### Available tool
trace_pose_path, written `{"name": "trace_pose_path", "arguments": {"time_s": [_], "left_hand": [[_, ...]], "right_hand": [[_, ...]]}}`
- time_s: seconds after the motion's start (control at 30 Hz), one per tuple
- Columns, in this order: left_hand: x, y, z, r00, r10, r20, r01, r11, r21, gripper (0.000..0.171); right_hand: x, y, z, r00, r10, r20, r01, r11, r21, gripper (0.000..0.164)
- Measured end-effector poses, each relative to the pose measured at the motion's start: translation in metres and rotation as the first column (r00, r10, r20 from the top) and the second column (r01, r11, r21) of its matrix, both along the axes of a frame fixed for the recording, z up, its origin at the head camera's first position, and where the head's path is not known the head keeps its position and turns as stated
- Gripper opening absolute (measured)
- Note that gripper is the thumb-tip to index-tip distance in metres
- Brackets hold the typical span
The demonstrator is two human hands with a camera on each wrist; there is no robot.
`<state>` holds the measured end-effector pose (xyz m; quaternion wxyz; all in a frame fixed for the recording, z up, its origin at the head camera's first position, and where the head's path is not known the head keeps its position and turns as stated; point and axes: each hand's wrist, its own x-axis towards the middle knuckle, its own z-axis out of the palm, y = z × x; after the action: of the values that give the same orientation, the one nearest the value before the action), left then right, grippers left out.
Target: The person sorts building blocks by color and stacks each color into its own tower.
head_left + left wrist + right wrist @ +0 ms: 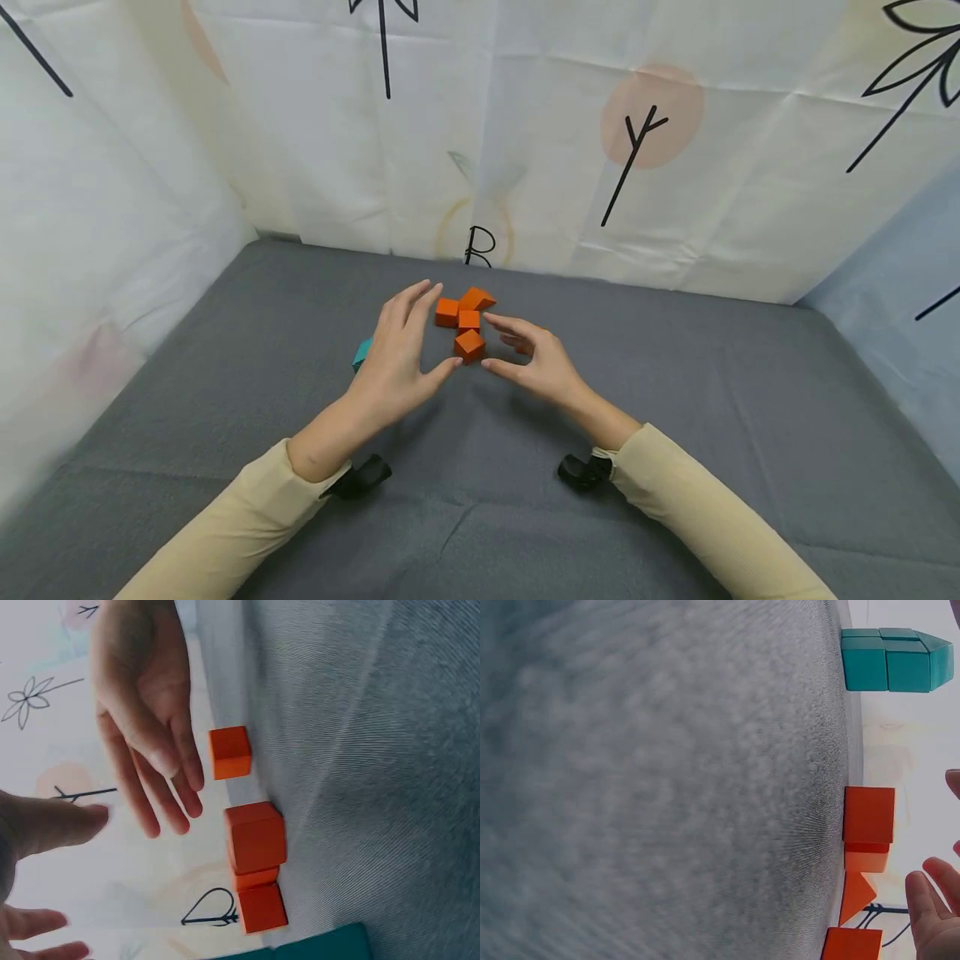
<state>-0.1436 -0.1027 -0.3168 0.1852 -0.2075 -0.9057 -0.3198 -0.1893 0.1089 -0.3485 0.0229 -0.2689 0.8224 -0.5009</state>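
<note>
On my feeds the left hand has its fingers straight and the thumb held well apart from them; the right hand has fingers extended and slightly spread, thumb apart. I log the two as facing each other above the table, thumb tips on either side of the near orange cube in the head view; contact I cannot tell from there. Just beyond that cube lies the small orange cube, near the right fingertips, with the left orange cube beside it and the orange wedge farthest out. I place this cluster toward the table's far edge, closer to its far left corner than to its far right one. The teal blocks stand joined, with a sloping top, farther toward the table's left edge; the left hand hides most of them from the head camera. Outermost I note the left sleeve and right sleeve, both beige, and a printed curtain along the far edge
</note>
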Motion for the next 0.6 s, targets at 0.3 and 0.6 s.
{"name": "trace_pose_path", "arguments": {"time_s": [0.3, 0.6], "left_hand": [[0.001, 0.023, -0.012, 1.000, 0.021, 0.017, -0.022, 0.995, 0.100, 0.076], [0.001, 0.043, -0.025, 0.972, 0.115, 0.205, -0.139, 0.984, 0.108, 0.063]], "right_hand": [[0.000, 0.000, 0.001, 0.999, -0.001, 0.053, 0.003, 0.999, -0.038, 0.056], [-0.001, -0.006, 0.002, 0.986, -0.051, 0.161, 0.057, 0.998, -0.036, 0.050]]}}
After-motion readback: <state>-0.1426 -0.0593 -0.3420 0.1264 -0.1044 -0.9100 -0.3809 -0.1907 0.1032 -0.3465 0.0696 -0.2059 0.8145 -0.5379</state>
